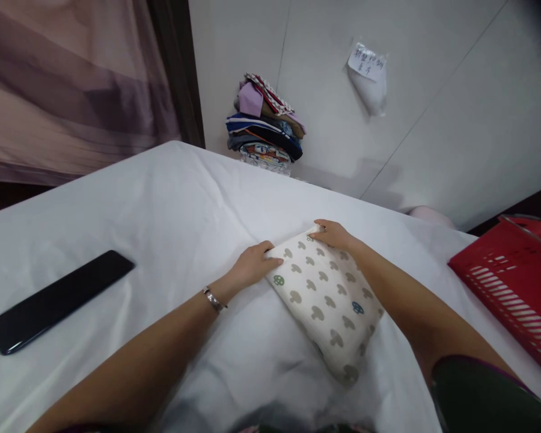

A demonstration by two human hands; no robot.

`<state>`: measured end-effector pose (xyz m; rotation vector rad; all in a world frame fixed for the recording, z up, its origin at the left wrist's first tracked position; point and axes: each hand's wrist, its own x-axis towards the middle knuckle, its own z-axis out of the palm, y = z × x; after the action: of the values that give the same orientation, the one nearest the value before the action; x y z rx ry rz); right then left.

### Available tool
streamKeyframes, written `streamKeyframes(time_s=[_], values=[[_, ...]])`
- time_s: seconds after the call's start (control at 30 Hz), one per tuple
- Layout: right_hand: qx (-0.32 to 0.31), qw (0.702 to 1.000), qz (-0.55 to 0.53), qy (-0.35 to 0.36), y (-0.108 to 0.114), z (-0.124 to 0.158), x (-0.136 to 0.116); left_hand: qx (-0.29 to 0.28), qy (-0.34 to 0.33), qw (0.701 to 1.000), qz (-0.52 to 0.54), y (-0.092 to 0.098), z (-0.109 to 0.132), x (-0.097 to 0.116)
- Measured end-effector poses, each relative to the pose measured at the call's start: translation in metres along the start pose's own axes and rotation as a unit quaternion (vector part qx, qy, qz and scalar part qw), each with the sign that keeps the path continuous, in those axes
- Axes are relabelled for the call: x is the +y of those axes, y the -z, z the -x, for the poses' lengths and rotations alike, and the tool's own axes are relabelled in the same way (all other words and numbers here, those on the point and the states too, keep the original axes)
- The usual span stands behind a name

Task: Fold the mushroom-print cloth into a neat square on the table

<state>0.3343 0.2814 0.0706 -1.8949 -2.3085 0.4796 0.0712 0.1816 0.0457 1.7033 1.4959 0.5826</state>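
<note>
Two far corners pinched by fingers of the left hand [251, 264] and right hand [336, 234], folded cream mushroom-print cloth [324, 291] over the white fabric sheet [171, 210]. Near end's unheld, so uneven tugging could skew the folds imo.

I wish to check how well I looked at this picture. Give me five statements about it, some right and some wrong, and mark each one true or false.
1. The left hand and the right hand both touch the cloth. True.
2. The cloth is printed with stars. False: it has mushroom shapes.
3. The bracelet is on the right wrist. False: the bracelet is on the left wrist.
4. The black slab lies on the white sheet. True.
5. The basket is blue. False: the basket is red.
</note>
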Motion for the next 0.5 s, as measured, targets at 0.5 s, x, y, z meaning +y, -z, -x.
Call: streamKeyframes(time_s=[0.5], values=[[0.198,0.959,-0.180,0.096,-0.017,0.020,0.004,-0.046,0.004,0.999,0.001,0.010,0.001,0.015]])
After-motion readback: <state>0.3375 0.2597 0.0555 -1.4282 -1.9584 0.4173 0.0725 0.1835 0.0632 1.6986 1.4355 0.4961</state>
